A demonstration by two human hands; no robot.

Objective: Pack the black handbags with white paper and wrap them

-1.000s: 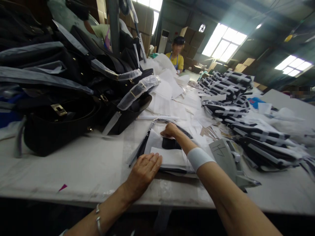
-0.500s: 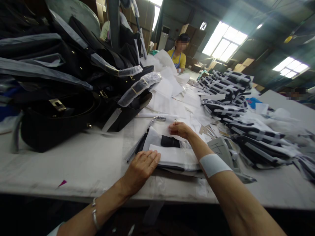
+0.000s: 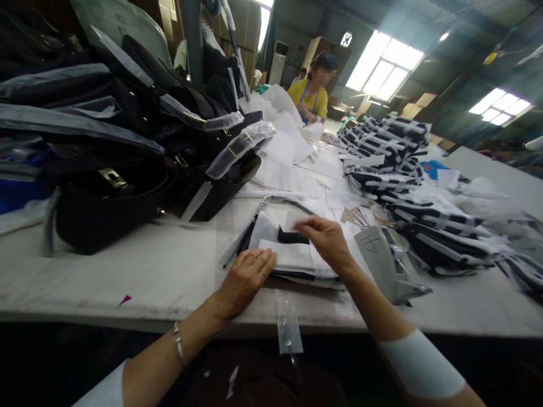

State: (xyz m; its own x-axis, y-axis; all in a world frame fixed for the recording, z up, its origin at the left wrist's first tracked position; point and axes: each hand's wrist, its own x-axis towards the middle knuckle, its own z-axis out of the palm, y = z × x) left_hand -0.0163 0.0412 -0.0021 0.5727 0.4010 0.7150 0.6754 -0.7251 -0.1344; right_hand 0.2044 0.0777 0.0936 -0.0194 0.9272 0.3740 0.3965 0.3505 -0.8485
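My left hand [image 3: 250,274] lies palm down, its grip loose and spread, fingers resting on the left end of the white folded paper [image 3: 288,254] that covers the near part of a flat black bag [image 3: 242,244]. My right hand [image 3: 326,237] is raised over the bag's right side, thumb and fingertips drawn in beside a blurred pale piece [image 3: 293,219]; I cannot tell whether that grip has it pinched. Just past the folded paper, a black strip [image 3: 292,236] shows. The bag lies before me near the front edge of the white tabletop [image 3: 169,282], a grey tape dispenser [image 3: 375,254] just to its right. Black handbags [image 3: 114,209] with wrapped handles heap up on the left, a small magenta scrap [image 3: 125,299] nearer me. Loose white sheets [image 3: 288,141] spread beyond, and black-and-white bundles [image 3: 382,147] stack at right. Across the room, a co-worker in yellow [image 3: 311,96] stands below bright windows [image 3: 386,65].
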